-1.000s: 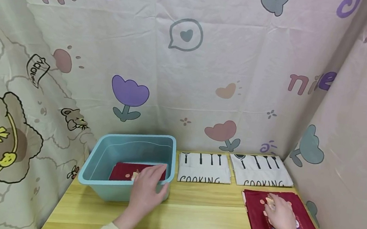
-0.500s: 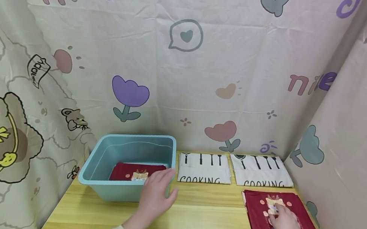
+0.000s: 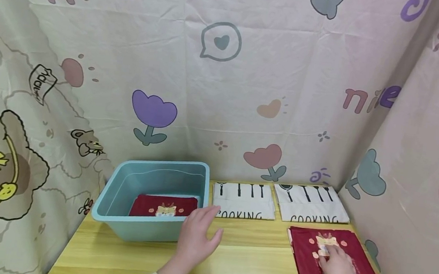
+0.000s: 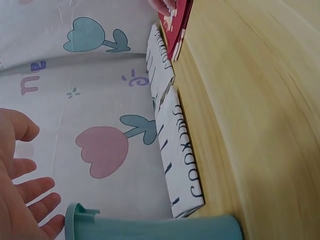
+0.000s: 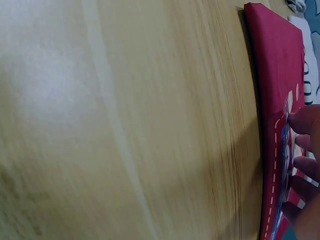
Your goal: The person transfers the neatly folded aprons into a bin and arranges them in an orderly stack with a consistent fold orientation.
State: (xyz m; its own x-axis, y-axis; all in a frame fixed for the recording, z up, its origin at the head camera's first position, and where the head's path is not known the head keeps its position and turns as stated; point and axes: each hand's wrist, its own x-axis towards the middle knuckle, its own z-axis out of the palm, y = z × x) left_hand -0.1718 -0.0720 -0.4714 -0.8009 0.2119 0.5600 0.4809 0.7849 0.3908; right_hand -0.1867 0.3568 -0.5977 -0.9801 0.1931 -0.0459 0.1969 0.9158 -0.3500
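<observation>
In the head view my left hand point(image 3: 196, 238) hovers at the front right corner of a light blue plastic bin point(image 3: 112, 224), fingers spread and holding nothing. Inside that bin lies a folded dark red cloth point(image 3: 144, 204) with a cartoon animal print. My right hand point(image 3: 338, 268) rests its fingertips on a second folded red cloth point(image 3: 303, 255) at the table's right side, covering part of its print. The right wrist view shows loosely bent fingers point(image 5: 305, 167) on top of this cloth, near a dashed line of stitching. The left wrist view shows straight, parted fingers point(image 4: 37, 191) beside the bin.
Two folded white cloths point(image 3: 242, 200) point(image 3: 311, 204), lettered COOKING and printed with utensils, lie along the back of the wooden table point(image 3: 245, 266). A patterned curtain point(image 3: 225, 88) hangs behind the table and at both sides.
My left hand has moved right, from over the bin's front rim to beside its corner. My right hand has drawn slightly back toward me on the red cloth, uncovering more of the print.
</observation>
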